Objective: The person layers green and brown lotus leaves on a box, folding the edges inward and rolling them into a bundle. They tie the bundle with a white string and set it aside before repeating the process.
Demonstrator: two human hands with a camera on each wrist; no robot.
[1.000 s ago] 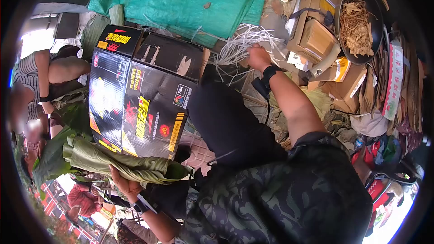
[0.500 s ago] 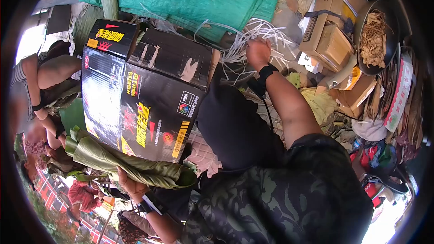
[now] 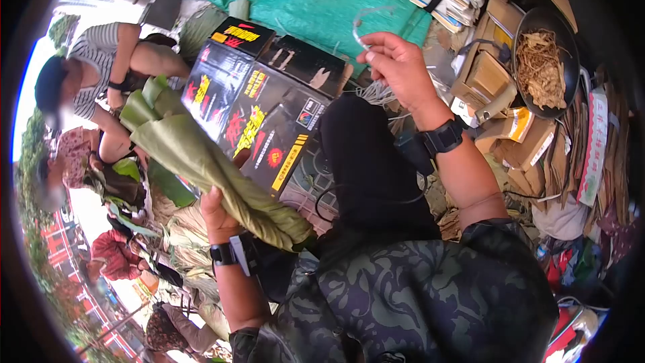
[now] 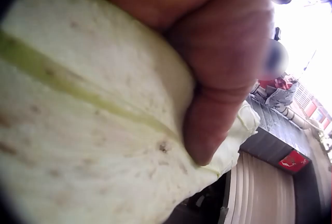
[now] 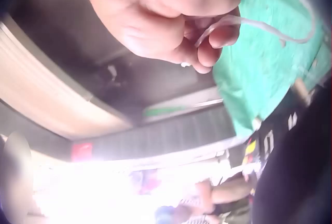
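Note:
My left hand (image 3: 219, 216) grips a long rolled bundle of green leaves (image 3: 208, 154), raised at a slant over the lap. Close up in the left wrist view, the left hand's fingers (image 4: 223, 68) curl against a pale leaf surface (image 4: 104, 130). Raised at the upper middle, my right hand (image 3: 403, 70) pinches a thin white string (image 3: 357, 32) between thumb and fingers. That string (image 5: 275, 29) curves away from the right hand (image 5: 166, 22) in the right wrist view. Below the hand, a tangle of white strings (image 3: 377, 93) lies on the ground, partly hidden.
A black printed carton (image 3: 269, 131) stands in front of the legs. Behind it spreads a green tarp (image 3: 302, 0). At the right are opened cardboard boxes (image 3: 485, 81) and a dark pan (image 3: 571, 60) of dried material. People (image 3: 114, 60) sit at the left.
My right hand has risen from the string tangle, lifting a string toward me. My left hand has raised the leaf bundle and tilted its far end upward.

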